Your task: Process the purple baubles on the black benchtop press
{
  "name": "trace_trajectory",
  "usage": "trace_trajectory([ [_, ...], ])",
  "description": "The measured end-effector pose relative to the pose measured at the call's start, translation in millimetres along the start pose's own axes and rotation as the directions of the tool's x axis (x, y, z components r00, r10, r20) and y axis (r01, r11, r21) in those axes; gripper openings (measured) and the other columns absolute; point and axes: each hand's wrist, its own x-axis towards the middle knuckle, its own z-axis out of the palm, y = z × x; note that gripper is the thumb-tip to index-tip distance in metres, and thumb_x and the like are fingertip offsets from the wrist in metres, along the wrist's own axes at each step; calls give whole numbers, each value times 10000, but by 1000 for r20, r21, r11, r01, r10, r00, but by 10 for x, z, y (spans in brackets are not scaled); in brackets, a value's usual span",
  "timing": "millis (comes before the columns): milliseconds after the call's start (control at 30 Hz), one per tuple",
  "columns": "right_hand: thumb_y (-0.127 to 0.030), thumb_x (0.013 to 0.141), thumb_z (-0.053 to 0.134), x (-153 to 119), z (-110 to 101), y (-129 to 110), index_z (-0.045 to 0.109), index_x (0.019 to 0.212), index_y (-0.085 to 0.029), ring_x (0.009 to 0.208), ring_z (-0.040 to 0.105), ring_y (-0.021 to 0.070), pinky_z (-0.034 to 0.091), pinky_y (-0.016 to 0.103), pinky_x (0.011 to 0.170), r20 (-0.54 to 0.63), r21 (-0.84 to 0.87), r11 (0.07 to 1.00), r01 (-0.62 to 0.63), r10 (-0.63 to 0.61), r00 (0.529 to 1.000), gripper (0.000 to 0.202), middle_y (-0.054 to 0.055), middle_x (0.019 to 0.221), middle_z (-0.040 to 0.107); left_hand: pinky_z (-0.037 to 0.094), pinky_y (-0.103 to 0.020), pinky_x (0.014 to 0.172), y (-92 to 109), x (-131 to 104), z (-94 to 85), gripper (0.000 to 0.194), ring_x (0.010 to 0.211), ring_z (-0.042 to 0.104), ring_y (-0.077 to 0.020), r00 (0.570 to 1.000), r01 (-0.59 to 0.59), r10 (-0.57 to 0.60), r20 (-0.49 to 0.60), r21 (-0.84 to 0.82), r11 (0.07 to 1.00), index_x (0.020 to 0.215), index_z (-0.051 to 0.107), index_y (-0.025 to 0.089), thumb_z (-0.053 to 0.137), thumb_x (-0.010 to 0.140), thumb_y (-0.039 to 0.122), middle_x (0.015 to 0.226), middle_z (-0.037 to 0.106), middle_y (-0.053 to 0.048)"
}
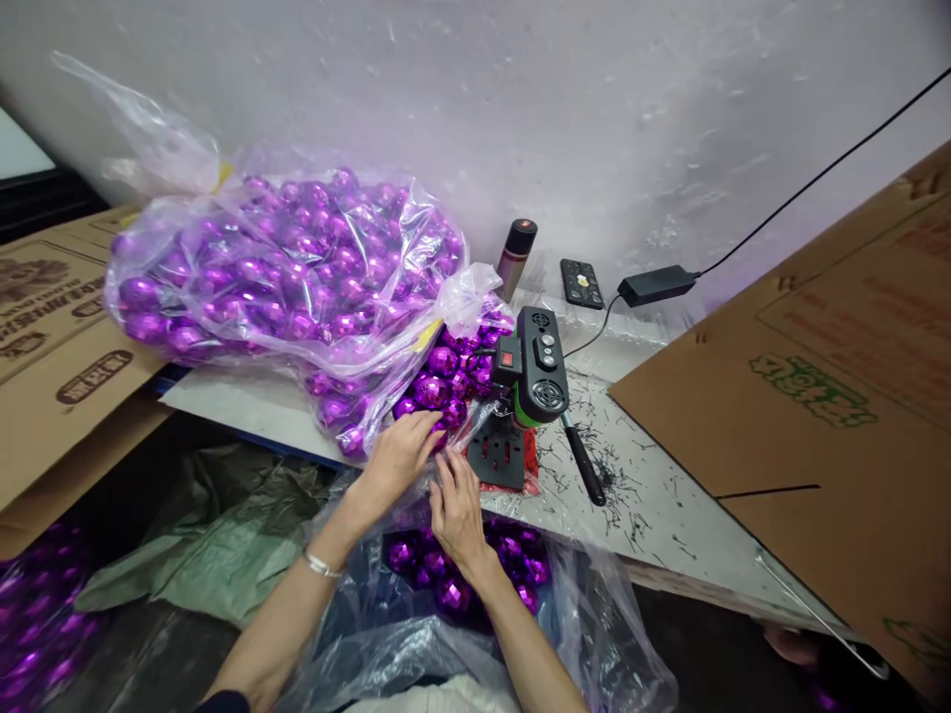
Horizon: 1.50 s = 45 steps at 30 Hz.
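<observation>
My left hand [401,454] reaches in from the lower left, its fingers curled on a shiny purple mirror-faceted ball [438,436] at the front of the heap. My right hand [459,507] is close beside it, fingers stretched forward and thumb apart, the fingertips near the same ball. More purple balls [432,389] spill from the mouth of a large clear plastic bag [297,262] just beyond. Right of the hands stands a small black and green bench drill [541,366] with a slotted base plate [495,458]. Below my hands, an open clear bag [416,649] holds more purple balls [453,594].
A black-handled lever [585,465] sticks out beside the drill, amid dark shavings [631,485] on the white tabletop [690,515]. Behind are a bottle [515,259], a phone [581,284] and a power adapter [656,285]. Cardboard boxes [832,396] flank both sides.
</observation>
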Motion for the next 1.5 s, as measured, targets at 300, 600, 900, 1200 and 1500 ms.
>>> trace_trajectory([
  [300,-268,1066,549,-357,-276,-41,492,1604,-225,1377,674,273,619,475,1144,-64,79,995,-56,61,996,544,186,1535,634,579,-461,1007,503,665,338,494,1224,731,-358,916,221,-304,262,304,927,1513,608,123,510,1034,55,1407,693,-267],
  [600,-171,1063,503,-432,-496,-92,566,1535,-215,1356,705,248,680,400,1055,-94,120,989,-82,94,991,477,173,1442,692,577,-442,1083,134,302,104,597,1267,702,-313,960,265,-273,63,-513,816,1470,607,231,785,924,395,1437,679,-136],
  [900,-130,1047,519,-405,-707,-115,604,1480,-194,1343,716,238,691,368,1032,-119,113,990,-85,99,988,446,174,1400,709,633,-394,1001,591,-198,152,407,1076,763,-222,741,297,-430,516,-826,-479,1216,713,236,847,851,354,1208,789,-50],
  [1200,-151,1053,528,-610,-843,-30,630,1460,-221,1278,750,239,713,371,975,-128,62,984,-165,172,977,425,159,1361,736,617,-389,988,776,-4,636,569,1044,770,-214,736,280,-573,360,-933,-227,1238,611,248,902,791,448,1166,776,-46],
  [1500,-125,1050,513,-730,-899,-58,671,1399,-200,1204,781,217,713,331,945,-116,58,983,-177,182,976,391,152,1290,771,545,-568,1126,589,94,1099,553,1287,702,-358,928,198,-351,-126,-632,749,1335,619,203,757,928,550,1351,730,-166],
])
